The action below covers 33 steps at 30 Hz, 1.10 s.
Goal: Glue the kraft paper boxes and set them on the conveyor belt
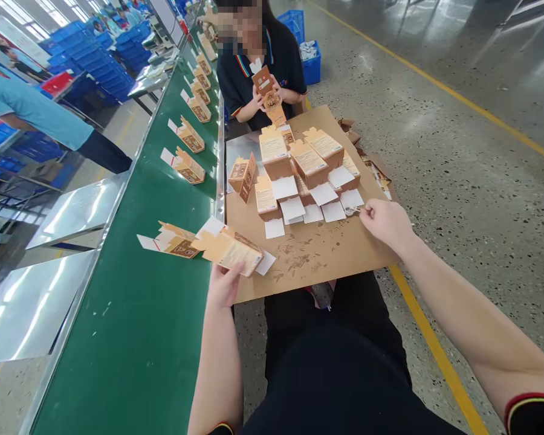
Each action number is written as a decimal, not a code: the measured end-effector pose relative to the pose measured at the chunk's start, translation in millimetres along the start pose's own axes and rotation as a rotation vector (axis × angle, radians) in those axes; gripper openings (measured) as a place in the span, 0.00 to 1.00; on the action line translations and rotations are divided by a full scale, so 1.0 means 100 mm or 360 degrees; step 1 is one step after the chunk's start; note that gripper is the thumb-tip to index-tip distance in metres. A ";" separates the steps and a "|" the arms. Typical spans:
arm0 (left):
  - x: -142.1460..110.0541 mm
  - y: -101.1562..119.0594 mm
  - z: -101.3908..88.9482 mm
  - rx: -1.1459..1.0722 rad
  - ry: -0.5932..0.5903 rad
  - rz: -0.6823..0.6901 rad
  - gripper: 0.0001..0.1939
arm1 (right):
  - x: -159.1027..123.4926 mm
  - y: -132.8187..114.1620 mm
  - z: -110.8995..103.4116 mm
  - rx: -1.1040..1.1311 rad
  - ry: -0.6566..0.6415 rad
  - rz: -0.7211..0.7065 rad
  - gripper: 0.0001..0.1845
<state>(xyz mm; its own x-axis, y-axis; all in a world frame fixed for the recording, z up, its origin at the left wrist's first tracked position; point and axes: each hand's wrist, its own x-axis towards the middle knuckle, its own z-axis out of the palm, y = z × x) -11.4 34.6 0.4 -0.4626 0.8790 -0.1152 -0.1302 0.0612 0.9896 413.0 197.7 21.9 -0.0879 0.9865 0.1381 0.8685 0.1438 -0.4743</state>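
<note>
My left hand (225,283) is closed on the lower side of a small tan-and-brown carton (238,251), which lies tilted over the near left edge of the cardboard-topped table. White flaps stick out at its ends. Close by on the green belt is another open carton (181,241). At the table's right side my right hand (385,222) pinches a small whitish thing with a round end (351,211), too small to name. Its tip is beside the white flaps of a pile of cartons (310,162). One browner carton (242,175) stands left of the pile.
The green conveyor belt (131,326) runs along my left with several open cartons (191,168) in a row. Across the cardboard sheet (344,254), brown scraps (299,254) lie scattered. Opposite, a person (276,54) holds an open carton (272,103). Blue crates (312,69) stand behind.
</note>
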 end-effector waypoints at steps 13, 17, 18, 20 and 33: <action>-0.12 -0.17 0.28 0.0104 -0.0067 -0.0118 0.41 | -0.29 -0.11 -0.13 0.0202 -0.0024 -0.0085 0.20; -0.17 -0.22 0.29 0.0098 -0.0008 -0.0136 0.40 | -1.06 -0.67 0.37 0.0623 -0.0196 -0.0432 0.15; -0.17 -0.22 0.30 0.0104 -0.0004 -0.0127 0.40 | -1.21 -0.82 0.55 0.0652 -0.0271 -0.0526 0.15; -0.18 -0.21 0.30 0.0120 -0.0008 -0.0101 0.40 | -1.41 -1.08 0.87 0.0607 -0.0314 -0.0627 0.16; -0.39 -0.26 0.44 0.0317 -0.0017 0.0037 0.42 | -1.26 -0.91 0.95 0.0552 -0.0083 -0.0494 0.16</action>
<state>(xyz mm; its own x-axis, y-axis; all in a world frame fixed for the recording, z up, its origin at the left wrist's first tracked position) 48.1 19.8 -17.6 -0.4540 0.8862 -0.0925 0.0570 0.1325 0.9895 298.6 67.7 -35.0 -0.3499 0.8942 0.2794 0.5839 0.4414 -0.6813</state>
